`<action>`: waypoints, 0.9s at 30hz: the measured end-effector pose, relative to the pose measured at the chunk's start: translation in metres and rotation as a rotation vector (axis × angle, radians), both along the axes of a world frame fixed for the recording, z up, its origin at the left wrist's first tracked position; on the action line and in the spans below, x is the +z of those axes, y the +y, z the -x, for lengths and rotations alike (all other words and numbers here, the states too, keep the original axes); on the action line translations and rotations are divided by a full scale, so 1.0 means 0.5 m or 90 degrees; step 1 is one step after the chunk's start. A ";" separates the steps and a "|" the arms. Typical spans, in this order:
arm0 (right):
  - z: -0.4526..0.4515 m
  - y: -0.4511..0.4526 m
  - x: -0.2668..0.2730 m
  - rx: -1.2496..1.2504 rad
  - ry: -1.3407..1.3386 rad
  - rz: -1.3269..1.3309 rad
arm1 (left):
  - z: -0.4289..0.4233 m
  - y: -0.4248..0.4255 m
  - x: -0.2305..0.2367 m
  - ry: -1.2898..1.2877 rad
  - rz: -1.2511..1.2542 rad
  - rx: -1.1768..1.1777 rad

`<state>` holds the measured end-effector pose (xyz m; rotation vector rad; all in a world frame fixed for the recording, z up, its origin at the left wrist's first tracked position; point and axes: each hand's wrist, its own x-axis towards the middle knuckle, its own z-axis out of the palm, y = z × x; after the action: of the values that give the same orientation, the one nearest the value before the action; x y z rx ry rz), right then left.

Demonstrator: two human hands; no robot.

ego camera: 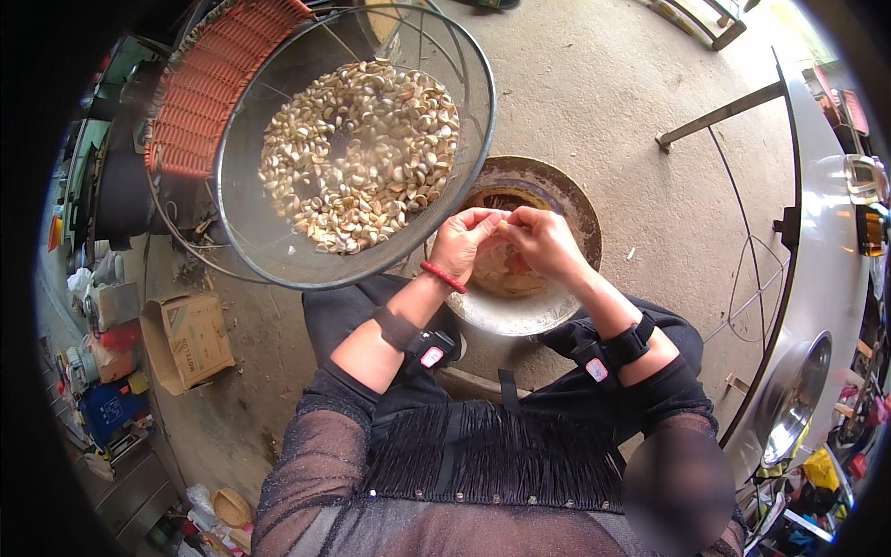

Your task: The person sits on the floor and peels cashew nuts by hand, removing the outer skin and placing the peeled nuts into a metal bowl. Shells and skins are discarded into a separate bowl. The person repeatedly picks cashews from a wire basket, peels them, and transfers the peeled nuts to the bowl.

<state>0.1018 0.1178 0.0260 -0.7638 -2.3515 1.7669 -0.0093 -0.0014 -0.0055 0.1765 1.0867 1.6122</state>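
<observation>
My left hand (463,244), with a red bracelet (443,276) at the wrist, meets my right hand (546,240) above a worn metal basin (518,320). Between the fingertips of both hands is a small pale piece (502,225), mostly hidden, which looks like a garlic clove. Brownish matter (511,275) lies in the basin, partly covered by the hands. Beyond my left hand stands a wide, round mesh basket (257,230) holding many pale cloves (362,157), apparently garlic, spread over its bottom.
A red woven seat (223,76) adjoins the basket at the far left. An open cardboard box (198,341) lies on the concrete floor (578,90) to my left. At right, a metal-topped table (811,278) carries a steel bowl (797,400) and a glass jar (864,179).
</observation>
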 end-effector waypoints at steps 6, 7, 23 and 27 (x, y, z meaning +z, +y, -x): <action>-0.001 -0.003 -0.002 0.000 0.013 -0.032 | 0.001 -0.003 -0.003 -0.150 -0.047 0.008; 0.000 -0.004 -0.003 0.001 0.018 -0.033 | 0.003 -0.003 -0.003 -0.175 -0.060 0.005; 0.000 0.013 0.028 0.052 -0.159 -0.144 | 0.006 -0.005 -0.004 -0.181 0.053 0.055; -0.001 0.021 0.022 0.047 -0.134 -0.182 | 0.006 -0.004 -0.006 -0.168 0.104 0.055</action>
<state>0.1023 0.1283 0.0368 -0.8639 -2.7210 1.3855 -0.0123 -0.0031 -0.0086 -0.1879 1.0250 1.5632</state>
